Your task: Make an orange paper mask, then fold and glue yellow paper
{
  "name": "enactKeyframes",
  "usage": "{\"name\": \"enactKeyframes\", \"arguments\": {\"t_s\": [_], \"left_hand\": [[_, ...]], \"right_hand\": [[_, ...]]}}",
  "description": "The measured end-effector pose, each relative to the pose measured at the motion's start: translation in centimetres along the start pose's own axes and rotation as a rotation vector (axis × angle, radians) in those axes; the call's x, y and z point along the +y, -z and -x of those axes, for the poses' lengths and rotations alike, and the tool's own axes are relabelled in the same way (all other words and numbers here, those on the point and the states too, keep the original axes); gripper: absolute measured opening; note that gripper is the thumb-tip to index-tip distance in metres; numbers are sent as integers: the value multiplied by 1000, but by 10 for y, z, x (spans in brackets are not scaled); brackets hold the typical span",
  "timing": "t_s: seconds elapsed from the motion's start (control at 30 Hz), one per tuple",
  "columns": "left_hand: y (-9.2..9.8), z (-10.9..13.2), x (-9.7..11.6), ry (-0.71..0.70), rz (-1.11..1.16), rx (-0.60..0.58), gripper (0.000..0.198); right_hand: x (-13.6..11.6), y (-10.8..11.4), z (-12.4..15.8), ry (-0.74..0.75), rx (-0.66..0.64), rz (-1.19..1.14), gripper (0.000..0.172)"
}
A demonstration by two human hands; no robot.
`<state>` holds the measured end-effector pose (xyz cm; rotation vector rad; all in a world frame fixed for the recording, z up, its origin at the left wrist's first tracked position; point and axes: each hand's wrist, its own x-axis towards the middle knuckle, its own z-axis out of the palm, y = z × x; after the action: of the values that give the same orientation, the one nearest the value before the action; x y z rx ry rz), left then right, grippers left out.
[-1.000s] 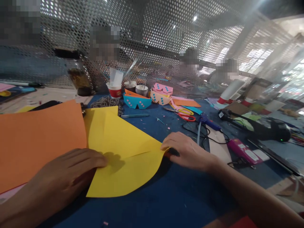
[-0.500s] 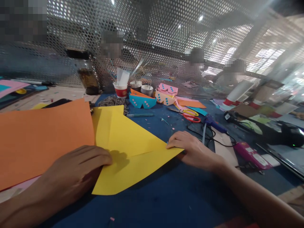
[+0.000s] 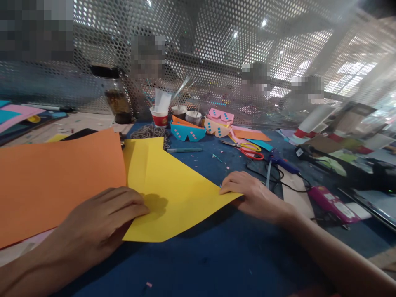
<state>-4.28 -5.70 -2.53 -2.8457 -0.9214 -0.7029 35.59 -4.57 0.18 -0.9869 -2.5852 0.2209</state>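
A sheet of yellow paper slants across the middle of the blue table, narrowing to a point on the right. My right hand pinches that pointed corner, thumb hidden beneath it. At the paper's left side, my left hand is closed on the edge, fingers on top; its thumb does not show. Behind my left hand lies a large orange sheet, overlapping the left end of the yellow paper. A shadow of my left fingers falls on the yellow surface.
Beyond the paper stand a blue paper mask, a red-and-white paper cup and a jar. Scissors, a blue glue gun with its cord and a purple box lie to the right. A perforated metal screen rises behind.
The yellow paper's lower edge has lifted away from me, and the crease line across it no longer shows. Both hands keep their hold. The whole view has shifted slightly.
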Motion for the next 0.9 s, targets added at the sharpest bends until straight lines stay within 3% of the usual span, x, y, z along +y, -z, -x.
{"name": "enactKeyframes", "arguments": {"t_s": [0.1,0.27,0.37,0.53,0.73,0.9], "left_hand": [[-1,0,3,66,1,26,32],[-2,0,-1,-4,-46,36,20],[-4,0,-1,40,-47,34,16],[-7,-2,5,165,-20,12,20],[-9,-7,11,326,-34,90,24],[-9,-9,9,361,1,6,31]], "right_hand": [[-1,0,-1,-2,1,2,24],[-1,0,-2,-15,-1,6,20],[-2,0,-2,-40,-12,6,16],[-2,-2,-3,-105,16,-18,9],[1,-9,-5,-183,85,-14,8],[2,-14,-6,-258,72,-18,11]]}}
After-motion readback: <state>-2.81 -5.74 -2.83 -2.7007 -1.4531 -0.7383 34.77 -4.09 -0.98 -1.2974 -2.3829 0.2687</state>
